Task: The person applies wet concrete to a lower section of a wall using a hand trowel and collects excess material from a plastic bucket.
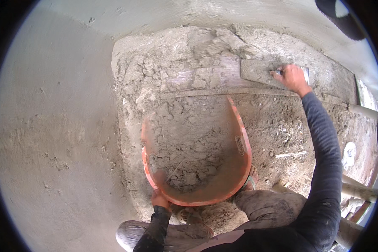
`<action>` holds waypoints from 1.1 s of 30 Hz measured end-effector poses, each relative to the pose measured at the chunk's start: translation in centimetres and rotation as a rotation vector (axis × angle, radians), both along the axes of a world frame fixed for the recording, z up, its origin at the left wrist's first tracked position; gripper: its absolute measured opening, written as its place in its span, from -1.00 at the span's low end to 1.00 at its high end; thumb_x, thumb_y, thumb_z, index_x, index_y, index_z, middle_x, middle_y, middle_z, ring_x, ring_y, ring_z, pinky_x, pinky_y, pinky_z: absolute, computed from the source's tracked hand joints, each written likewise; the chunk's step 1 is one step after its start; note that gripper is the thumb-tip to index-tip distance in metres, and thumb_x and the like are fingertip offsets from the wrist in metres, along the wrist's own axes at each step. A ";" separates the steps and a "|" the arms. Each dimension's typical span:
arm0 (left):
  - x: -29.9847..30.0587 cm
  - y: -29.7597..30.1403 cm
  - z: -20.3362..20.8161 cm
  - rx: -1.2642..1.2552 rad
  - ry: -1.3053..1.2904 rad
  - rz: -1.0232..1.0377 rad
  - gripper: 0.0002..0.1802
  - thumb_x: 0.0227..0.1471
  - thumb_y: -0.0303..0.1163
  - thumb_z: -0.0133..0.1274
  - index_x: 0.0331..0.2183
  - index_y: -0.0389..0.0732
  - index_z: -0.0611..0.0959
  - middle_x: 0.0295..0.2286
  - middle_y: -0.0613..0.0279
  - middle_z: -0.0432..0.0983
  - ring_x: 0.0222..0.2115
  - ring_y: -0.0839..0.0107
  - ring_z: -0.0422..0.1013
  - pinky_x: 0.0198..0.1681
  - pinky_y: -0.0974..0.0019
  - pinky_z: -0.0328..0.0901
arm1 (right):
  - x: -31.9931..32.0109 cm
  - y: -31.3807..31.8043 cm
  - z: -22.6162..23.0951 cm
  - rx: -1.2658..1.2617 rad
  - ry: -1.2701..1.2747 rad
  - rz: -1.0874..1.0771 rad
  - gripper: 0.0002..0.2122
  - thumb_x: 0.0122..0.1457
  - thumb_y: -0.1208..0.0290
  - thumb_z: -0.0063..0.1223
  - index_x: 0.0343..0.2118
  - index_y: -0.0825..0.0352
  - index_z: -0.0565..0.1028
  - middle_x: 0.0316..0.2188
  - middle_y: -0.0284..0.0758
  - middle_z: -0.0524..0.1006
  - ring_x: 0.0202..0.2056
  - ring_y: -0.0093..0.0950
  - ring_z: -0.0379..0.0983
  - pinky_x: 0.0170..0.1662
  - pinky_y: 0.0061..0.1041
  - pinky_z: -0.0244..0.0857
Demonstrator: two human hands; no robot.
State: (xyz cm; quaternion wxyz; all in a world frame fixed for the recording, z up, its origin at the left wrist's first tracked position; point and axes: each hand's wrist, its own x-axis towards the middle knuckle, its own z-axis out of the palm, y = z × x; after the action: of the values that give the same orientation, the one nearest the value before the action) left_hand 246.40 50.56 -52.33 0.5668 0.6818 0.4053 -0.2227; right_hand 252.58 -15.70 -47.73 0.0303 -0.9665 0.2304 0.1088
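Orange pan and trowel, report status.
Right hand gripping trowel over mortar. Left hand gripping orange pan, mortar inside. White strip right of pan, clear of both hands.

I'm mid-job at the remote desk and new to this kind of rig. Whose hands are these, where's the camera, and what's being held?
There is no machine: a person works with two bare hands. The single picture comes from a wide camera worn on the head, looking down, so straight edges bend toward its border. The right hand grips a flat trowel over rough grey mortar-like material, beyond a thin strip. The left hand holds the near-left rim of an orange-edged pan with grey mix inside. A thin white stick lies on the ground to the pan's right.
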 end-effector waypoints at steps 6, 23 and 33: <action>-0.9 2.4 -2.9 0.110 0.037 -0.146 -0.37 0.26 0.15 -0.17 -0.02 -0.26 0.49 -0.23 0.11 0.53 -0.25 0.19 0.48 -0.20 0.14 0.40 | 11.0 5.5 -6.2 0.301 -0.024 0.207 -0.56 0.16 -0.06 0.09 -0.25 0.29 0.65 -0.38 -0.08 0.61 -0.26 -0.30 0.57 -0.09 -0.24 0.43; 0.9 1.5 -2.5 0.109 -0.151 -0.270 -0.27 0.26 0.16 -0.21 0.05 -0.36 0.49 -0.11 -0.01 0.53 -0.12 0.18 0.46 -0.04 0.22 0.32 | 7.6 22.9 0.1 0.106 -0.603 1.019 -0.65 0.31 0.06 -0.13 -0.21 0.20 0.60 -0.35 -0.28 0.64 -0.50 -0.46 0.56 -0.43 -0.43 0.46; 5.6 -0.3 -3.2 0.150 -0.285 -0.196 -0.37 0.31 0.05 -0.21 -0.02 -0.39 0.52 -0.17 0.05 0.52 -0.18 0.32 0.43 -0.06 0.29 0.32 | -0.6 0.6 0.0 0.197 -0.009 -0.134 -0.58 0.22 -0.04 0.03 -0.11 0.22 0.64 -0.70 -0.30 0.53 -0.75 -0.63 0.33 -0.63 -0.53 0.30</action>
State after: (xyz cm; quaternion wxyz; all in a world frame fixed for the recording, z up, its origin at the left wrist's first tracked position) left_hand 251.98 50.22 -55.50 0.5417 0.7830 0.2679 -0.1474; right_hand 252.00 -15.08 -47.77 0.1333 -0.9418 0.2826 0.1242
